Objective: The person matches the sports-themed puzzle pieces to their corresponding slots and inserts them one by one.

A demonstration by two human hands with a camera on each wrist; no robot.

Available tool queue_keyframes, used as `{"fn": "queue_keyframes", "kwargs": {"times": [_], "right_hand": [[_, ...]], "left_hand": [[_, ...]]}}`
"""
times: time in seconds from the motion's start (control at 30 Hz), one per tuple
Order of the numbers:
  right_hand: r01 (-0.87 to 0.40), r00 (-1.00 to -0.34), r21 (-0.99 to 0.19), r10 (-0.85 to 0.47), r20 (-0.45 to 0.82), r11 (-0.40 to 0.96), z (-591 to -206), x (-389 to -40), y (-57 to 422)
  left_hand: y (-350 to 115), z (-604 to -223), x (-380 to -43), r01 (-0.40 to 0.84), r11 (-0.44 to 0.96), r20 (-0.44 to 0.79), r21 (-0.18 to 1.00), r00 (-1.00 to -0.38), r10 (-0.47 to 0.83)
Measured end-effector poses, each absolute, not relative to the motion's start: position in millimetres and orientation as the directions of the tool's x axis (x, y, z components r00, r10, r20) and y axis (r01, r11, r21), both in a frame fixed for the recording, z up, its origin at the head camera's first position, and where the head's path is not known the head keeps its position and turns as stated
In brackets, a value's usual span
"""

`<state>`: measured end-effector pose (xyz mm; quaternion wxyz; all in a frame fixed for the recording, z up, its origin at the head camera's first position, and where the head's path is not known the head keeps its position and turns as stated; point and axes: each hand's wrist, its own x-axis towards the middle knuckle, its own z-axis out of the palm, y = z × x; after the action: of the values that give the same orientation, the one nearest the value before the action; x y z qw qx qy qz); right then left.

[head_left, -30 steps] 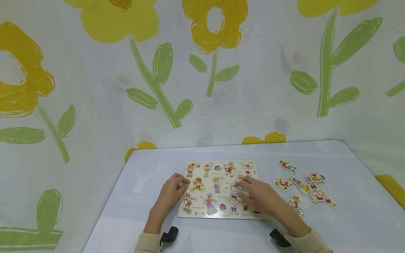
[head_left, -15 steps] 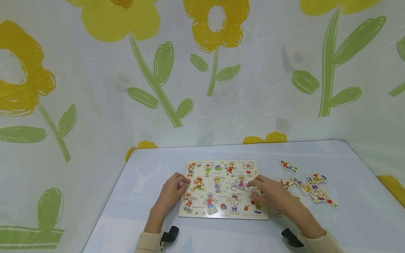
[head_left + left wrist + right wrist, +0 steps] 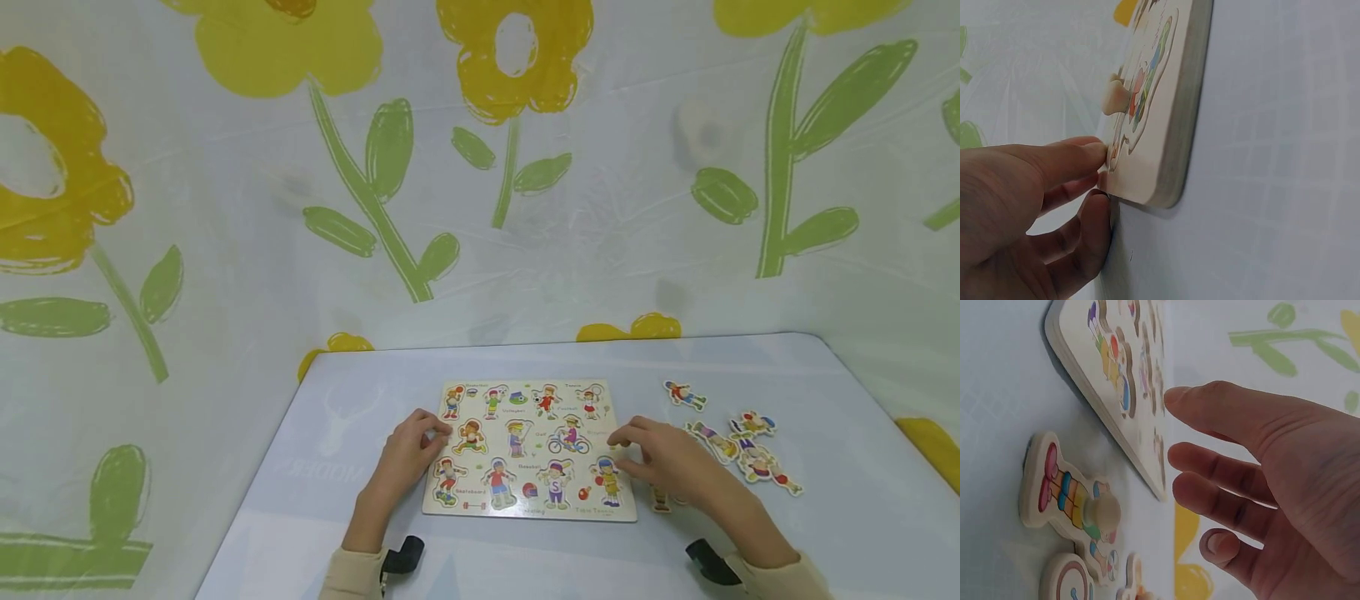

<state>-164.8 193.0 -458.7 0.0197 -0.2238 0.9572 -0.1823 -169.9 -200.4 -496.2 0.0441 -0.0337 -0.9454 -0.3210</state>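
Note:
A wooden puzzle board [image 3: 555, 510] printed with sports figures lies flat on the table. My left hand [image 3: 408, 450] holds the board's left edge, with the thumb over it and the other fingers bent beside it. A knobbed figure piece [image 3: 1141, 87] sits on the board near that hand. My right hand [image 3: 663, 458] hovers just off the board's right edge, fingers loosely bent and apart from the thumb, with nothing between them. Below it, a knobbed figure piece [image 3: 1079, 494] with a striped ball lies on the table, mostly hidden in the head view.
Several loose figure pieces lie to the right: one at the back [image 3: 685, 395], a purple-clad one [image 3: 715, 443], one with a blue cap [image 3: 752, 423] and one with a red ball [image 3: 759, 462]. A flower-printed curtain [image 3: 600, 208] hangs behind the table [image 3: 360, 417].
My right hand has moved right, from over the board to just beyond its right edge, uncovering the bicycle and table-tennis figures. My left hand has stayed at the left edge.

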Motion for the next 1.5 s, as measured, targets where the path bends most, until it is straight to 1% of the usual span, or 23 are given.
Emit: {"fn": "queue_keyframes", "kwargs": {"times": [0.27, 0.53, 0.67, 0.83, 1.07, 1.3, 1.5], "right_hand": [[-0.417, -0.899, -0.339, -0.437, 0.017, 0.844, -460, -166, 202], [-0.419, -0.894, -0.321, -0.448, -0.018, 0.849, -466, -161, 222], [-0.436, -0.885, -0.351, -0.466, -0.001, 0.829, -468, -157, 232], [-0.474, -0.858, -0.409, -0.514, 0.015, 0.780, -468, -156, 240], [-0.492, -0.815, -0.505, -0.580, -0.020, 0.709, -467, -160, 244], [-0.434, -0.817, -0.540, -0.567, -0.100, 0.721, -468, -160, 242], [-0.438, -0.810, -0.561, -0.578, -0.093, 0.703, -470, -160, 244]], "left_hand": [[-199, -497, -169, 0.088, 0.790, 0.108, 0.607, -0.994, 0.027], [-200, -495, -171, 0.084, 0.792, 0.097, 0.605, -0.995, 0.031], [-201, -495, -172, 0.089, 0.793, 0.103, 0.602, -0.994, 0.034], [-201, -497, -172, 0.092, 0.791, 0.110, 0.605, -0.993, 0.031], [-200, -497, -172, 0.076, 0.788, 0.092, 0.611, -0.995, 0.025], [-200, -497, -172, 0.078, 0.785, 0.094, 0.615, -0.995, 0.025], [-201, -498, -173, 0.076, 0.787, 0.089, 0.612, -0.996, 0.027]]}}
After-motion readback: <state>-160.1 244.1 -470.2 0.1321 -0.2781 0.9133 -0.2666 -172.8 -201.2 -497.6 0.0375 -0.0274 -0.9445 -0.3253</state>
